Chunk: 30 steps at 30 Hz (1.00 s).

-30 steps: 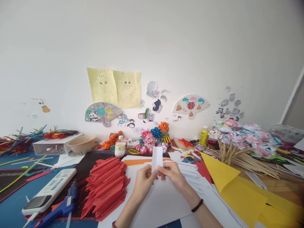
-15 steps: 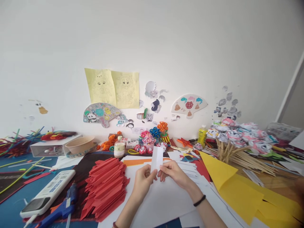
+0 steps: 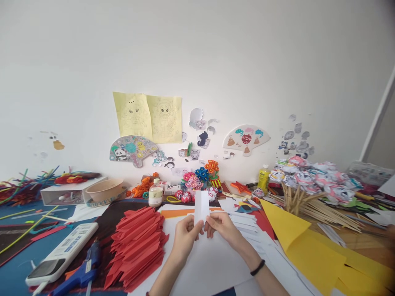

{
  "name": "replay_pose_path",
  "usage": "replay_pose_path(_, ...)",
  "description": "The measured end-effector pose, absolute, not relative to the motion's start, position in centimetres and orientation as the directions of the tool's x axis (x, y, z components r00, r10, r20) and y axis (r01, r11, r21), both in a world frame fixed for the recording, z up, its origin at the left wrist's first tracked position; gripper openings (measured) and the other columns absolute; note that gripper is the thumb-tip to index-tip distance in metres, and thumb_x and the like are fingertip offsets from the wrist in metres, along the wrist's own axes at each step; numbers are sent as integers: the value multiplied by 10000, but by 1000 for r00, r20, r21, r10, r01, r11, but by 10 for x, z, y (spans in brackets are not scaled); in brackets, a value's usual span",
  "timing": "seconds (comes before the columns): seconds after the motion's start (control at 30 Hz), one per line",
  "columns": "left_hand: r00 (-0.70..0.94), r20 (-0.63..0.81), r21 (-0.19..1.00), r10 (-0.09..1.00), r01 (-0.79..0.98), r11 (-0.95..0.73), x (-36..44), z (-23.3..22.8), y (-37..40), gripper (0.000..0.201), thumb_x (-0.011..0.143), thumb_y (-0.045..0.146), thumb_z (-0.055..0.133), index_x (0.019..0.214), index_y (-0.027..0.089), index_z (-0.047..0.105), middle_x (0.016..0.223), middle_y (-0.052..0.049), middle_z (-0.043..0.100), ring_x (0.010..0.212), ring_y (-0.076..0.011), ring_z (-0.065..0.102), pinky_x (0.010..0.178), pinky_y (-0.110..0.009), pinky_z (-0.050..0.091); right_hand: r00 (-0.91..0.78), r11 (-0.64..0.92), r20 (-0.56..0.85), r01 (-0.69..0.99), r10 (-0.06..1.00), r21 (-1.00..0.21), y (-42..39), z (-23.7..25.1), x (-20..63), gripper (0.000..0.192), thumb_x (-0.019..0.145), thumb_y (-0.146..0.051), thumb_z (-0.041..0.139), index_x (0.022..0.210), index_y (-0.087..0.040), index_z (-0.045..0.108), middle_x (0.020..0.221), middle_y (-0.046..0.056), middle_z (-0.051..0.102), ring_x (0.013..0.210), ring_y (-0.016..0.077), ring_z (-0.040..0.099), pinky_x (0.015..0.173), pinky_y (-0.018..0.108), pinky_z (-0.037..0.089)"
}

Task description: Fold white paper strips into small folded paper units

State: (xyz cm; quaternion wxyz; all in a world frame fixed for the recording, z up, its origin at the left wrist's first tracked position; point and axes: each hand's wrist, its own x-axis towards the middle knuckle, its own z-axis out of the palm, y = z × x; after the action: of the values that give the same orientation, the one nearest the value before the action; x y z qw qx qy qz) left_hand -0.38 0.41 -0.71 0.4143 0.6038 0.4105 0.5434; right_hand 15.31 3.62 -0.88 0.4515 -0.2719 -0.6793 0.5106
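Observation:
Between my two hands a narrow strip of white paper [image 3: 202,204] stands upright, with a lengthwise crease showing down it. My left hand [image 3: 187,230] pinches its lower left edge between thumb and fingers. On the lower right edge, my right hand [image 3: 222,227] pinches the same strip. The thumbs are close together at its bottom end, which the fingers partly hide. Below the hands lie large white paper sheets [image 3: 206,263]. Left of them is a pile of folded red paper pieces [image 3: 137,246].
Yellow paper [image 3: 311,255] lies at the right, near wooden sticks [image 3: 333,211] and crumpled-paper flowers [image 3: 311,176]. At the left are a blue glue gun [image 3: 83,271] and a white power strip [image 3: 63,253]. A small bottle [image 3: 155,193] and pipe-cleaner flowers [image 3: 197,181] stand at the back.
The paper strip and both hands have shifted slightly left, and the fingers have moved a little closer together. The whole view has tilted slightly. Both hands keep their pinch on the strip.

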Motion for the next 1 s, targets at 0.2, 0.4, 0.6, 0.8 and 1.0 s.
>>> replay_pose_path(0.2, 97, 497, 762, 862, 426, -488, -8, -5, 1, 226, 833, 386, 552, 867, 166, 592, 771, -28, 634, 582, -134, 544, 538, -231, 424, -315, 305, 310, -68, 897, -950, 38, -9, 152, 453, 777, -544, 610, 645, -113, 655, 550, 41, 624, 501, 143, 579, 501, 249, 446)
replay_pose_path(0.4, 403, 741, 14, 537, 790, -613, -18, -10, 0, 316, 899, 146, 431, 1175, 259, 535, 1147, -81, 574, 915, -219, 558, 733, -323, 444, -331, 330, 321, -31, 887, -944, 41, -5, 165, 418, 784, -517, 617, 642, -126, 639, 534, 15, 591, 489, 124, 537, 511, 239, 433)
replay_pose_path(0.6, 454, 766, -95, 455, 780, -619, -21, -12, -1, 291, 921, 98, 372, 997, 237, 617, 1021, -61, 610, 824, -194, 528, 706, -308, 395, -375, 367, 341, -4, 862, -930, 38, -2, 165, 386, 792, -480, 626, 625, -133, 622, 554, 7, 577, 493, 120, 529, 506, 237, 420)
replay_pose_path(0.8, 239, 810, 188, 536, 759, -623, -15, -3, -5, 216, 905, 157, 465, 925, 260, 654, 1007, -50, 594, 881, -207, 506, 736, -318, 396, -389, 386, 372, -44, 843, -921, 35, -2, 160, 333, 793, -447, 644, 720, -124, 671, 603, 24, 619, 557, 137, 562, 567, 257, 447)
replay_pose_path(1.0, 42, 796, 397, 604, 716, -573, -11, -2, -5, 110, 873, 231, 532, 914, 233, 634, 968, -50, 561, 885, -214, 518, 777, -336, 413, -387, 313, 336, -122, 859, -942, 31, -5, 151, 325, 771, -421, 679, 794, -97, 688, 661, 69, 671, 593, 169, 624, 578, 280, 491)
